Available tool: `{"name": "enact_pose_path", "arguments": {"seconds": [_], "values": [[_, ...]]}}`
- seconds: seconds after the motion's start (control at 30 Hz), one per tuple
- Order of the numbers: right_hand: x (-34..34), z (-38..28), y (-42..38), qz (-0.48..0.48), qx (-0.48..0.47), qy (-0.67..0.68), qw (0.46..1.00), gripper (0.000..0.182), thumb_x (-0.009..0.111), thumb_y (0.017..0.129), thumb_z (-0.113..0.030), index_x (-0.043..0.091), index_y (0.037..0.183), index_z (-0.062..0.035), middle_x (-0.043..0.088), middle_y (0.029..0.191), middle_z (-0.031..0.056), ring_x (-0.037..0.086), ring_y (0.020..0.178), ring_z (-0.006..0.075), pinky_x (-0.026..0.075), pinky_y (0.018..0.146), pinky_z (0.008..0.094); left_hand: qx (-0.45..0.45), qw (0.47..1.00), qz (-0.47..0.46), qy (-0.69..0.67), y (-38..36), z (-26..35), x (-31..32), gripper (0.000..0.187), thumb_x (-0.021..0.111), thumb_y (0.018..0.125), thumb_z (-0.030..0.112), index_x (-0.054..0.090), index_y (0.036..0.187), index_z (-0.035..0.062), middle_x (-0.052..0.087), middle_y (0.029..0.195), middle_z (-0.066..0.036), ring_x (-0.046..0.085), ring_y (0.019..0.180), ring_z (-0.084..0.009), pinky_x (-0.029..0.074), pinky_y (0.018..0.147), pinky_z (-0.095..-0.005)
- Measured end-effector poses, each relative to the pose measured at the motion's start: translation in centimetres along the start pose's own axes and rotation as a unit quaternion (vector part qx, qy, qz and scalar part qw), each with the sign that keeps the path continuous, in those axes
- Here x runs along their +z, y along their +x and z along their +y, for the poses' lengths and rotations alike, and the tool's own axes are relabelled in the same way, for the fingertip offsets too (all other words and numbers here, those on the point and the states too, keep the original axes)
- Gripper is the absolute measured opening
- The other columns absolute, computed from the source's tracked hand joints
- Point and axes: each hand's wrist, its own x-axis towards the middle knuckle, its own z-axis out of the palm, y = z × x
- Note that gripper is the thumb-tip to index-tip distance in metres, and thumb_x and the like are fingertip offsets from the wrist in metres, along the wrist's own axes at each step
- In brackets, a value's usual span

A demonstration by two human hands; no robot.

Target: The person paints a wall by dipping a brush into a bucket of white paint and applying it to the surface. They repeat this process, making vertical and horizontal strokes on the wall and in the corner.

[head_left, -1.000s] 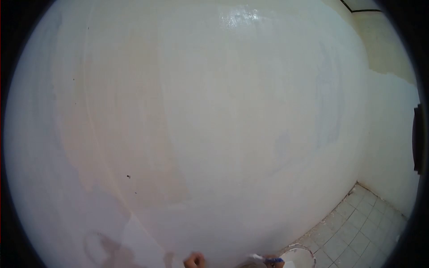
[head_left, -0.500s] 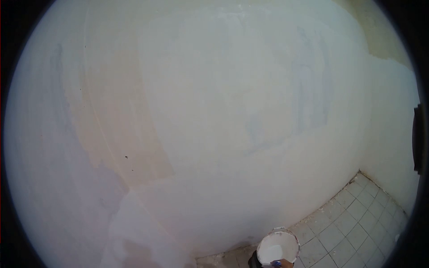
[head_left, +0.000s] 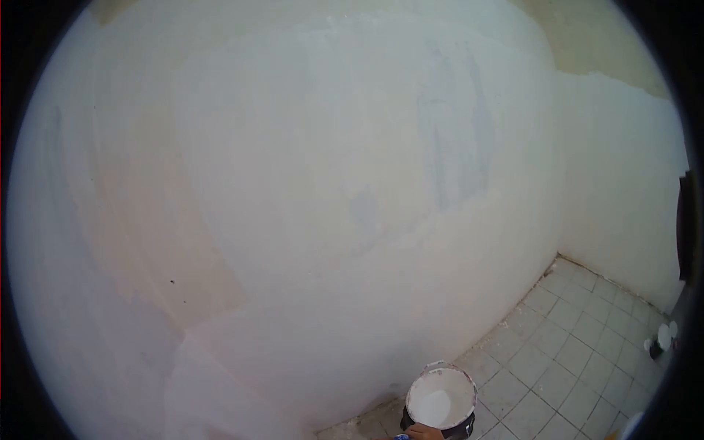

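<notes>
At the bottom edge, my right hand (head_left: 425,431) is partly visible at the near rim of a white bucket (head_left: 460,381). Its fingers look closed, beside a small blue-and-white object (head_left: 401,437) that the frame edge cuts off; what they hold is too hidden to name. White material (head_left: 434,408) lies inside the bucket, whose rim is stained and whose lower outside is dark. My left hand does not show.
A large wall (head_left: 308,220) with white, peach and bluish patches fills most of the view. Grey floor tiles (head_left: 546,370) run along its foot to a corner. Small white-and-dark items (head_left: 662,339) stand at the right, near a dark object (head_left: 686,227) at the edge.
The view has shifted right and somewhat down, so wall and bucket appear further left and the items at the right have come into view. My right hand remains by the bucket's near rim.
</notes>
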Motion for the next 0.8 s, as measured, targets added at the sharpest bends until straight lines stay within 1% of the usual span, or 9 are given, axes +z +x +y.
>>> {"name": "enact_pose_path", "arguments": {"seconds": [0.07,0.2,0.3,0.33,0.4,0.43,0.5,0.63,0.8], "values": [[1.3,0.1,0.5,-0.049,-0.021,-0.028,0.998,0.037,0.068,0.074,-0.01,0.065,0.111,-0.0057,0.062,0.1,0.0204,0.057,0.098,0.0428,0.047,0.081,0.0477,-0.01,0.999,0.003,-0.039,0.8,2.4,-2.3,0.024,0.07,0.084,0.022,0.071,0.099,0.0042,0.07,0.099,-0.018,0.064,0.095,-0.0397,0.049,0.088,-0.0466],[2.0,-3.9,1.5,0.025,-0.015,0.044,0.999,0.043,0.07,0.072,-0.011,0.064,0.115,-0.0089,0.066,0.105,0.0203,0.061,0.095,0.0421,0.049,0.08,0.0489,0.013,0.995,-0.005,-0.096,2.3,5.2,-6.6,0.024,0.073,0.082,0.021,0.07,0.098,0.0036,0.07,0.098,-0.018,0.064,0.095,-0.0392,0.049,0.086,-0.0466],[4.7,-3.1,2.3,0.031,-0.074,0.004,0.997,0.043,0.071,0.072,-0.011,0.065,0.114,-0.0089,0.067,0.103,0.02,0.062,0.092,0.0418,0.05,0.079,0.0487,0.052,0.995,-0.046,-0.077,2.0,0.8,-7.1,0.027,0.074,0.081,0.017,0.069,0.102,0.0023,0.069,0.101,-0.018,0.064,0.094,-0.039,0.049,0.086,-0.0466],[5.1,-3.7,2.7,-0.012,-0.062,-0.005,0.998,0.043,0.07,0.071,-0.01,0.065,0.114,-0.0086,0.067,0.102,0.02,0.062,0.092,0.0413,0.05,0.078,0.0486,0.059,0.994,-0.062,-0.063,1.4,-1.1,-7.0,0.028,0.074,0.08,0.016,0.068,0.104,0.0018,0.069,0.103,-0.018,0.064,0.095,-0.039,0.049,0.086,-0.0467],[4.4,-6.3,4.4,-0.096,-0.039,-0.023,0.994,0.043,0.07,0.07,-0.008,0.065,0.113,-0.0081,0.067,0.102,0.02,0.063,0.092,0.0405,0.05,0.077,0.0484,0.047,0.999,-0.002,0.001,0.0,-4.5,-6.3,0.028,0.074,0.08,0.015,0.068,0.104,0.0022,0.069,0.103,-0.018,0.064,0.094,-0.039,0.049,0.087,-0.0467],[4.8,-7.3,5.1,-0.098,-0.047,-0.039,0.993,0.042,0.069,0.071,-0.007,0.066,0.112,-0.0079,0.067,0.102,0.0198,0.063,0.092,0.0402,0.05,0.077,0.0482,0.04,0.998,0.029,0.031,-0.4,-6.1,-6.0,0.028,0.074,0.08,0.014,0.068,0.104,0.0023,0.069,0.103,-0.018,0.064,0.094,-0.039,0.049,0.087,-0.0467],[5.5,-8.8,6.1,-0.109,-0.057,-0.077,0.989,0.04,0.067,0.072,-0.005,0.066,0.112,-0.0074,0.066,0.102,0.0196,0.062,0.092,0.0395,0.05,0.076,0.0478,0.012,0.999,0.014,-0.04,0.5,-6.1,-7.6,0.027,0.075,0.079,0.014,0.069,0.103,0.0025,0.069,0.102,-0.018,0.064,0.093,-0.0388,0.049,0.085,-0.0456],[6.6,-9.7,6.4,-0.05,-0.045,-0.035,0.997,0.037,0.063,0.075,-0.003,0.066,0.112,-0.0078,0.065,0.103,0.0182,0.061,0.094,0.0388,0.05,0.077,0.0474,-0.062,0.979,-0.038,-0.191,1.6,-2.9,-10.9,0.025,0.075,0.079,0.014,0.071,0.101,0.003,0.07,0.1,-0.019,0.064,0.091,-0.0383,0.051,0.081,-0.0435],[6.9,-9.0,7.1,-0.015,-0.055,-0.036,0.998,0.038,0.059,0.078,-0.002,0.065,0.115,-0.0086,0.064,0.104,0.0175,0.061,0.095,0.0391,0.05,0.079,0.0475,-0.038,0.995,0.016,-0.092,2.1,-3.9,-9.9,0.019,0.075,0.08,0.017,0.072,0.094,0.0048,0.069,0.086,-0.018,0.064,0.076,-0.0371,0.051,0.07,-0.0437]]}}
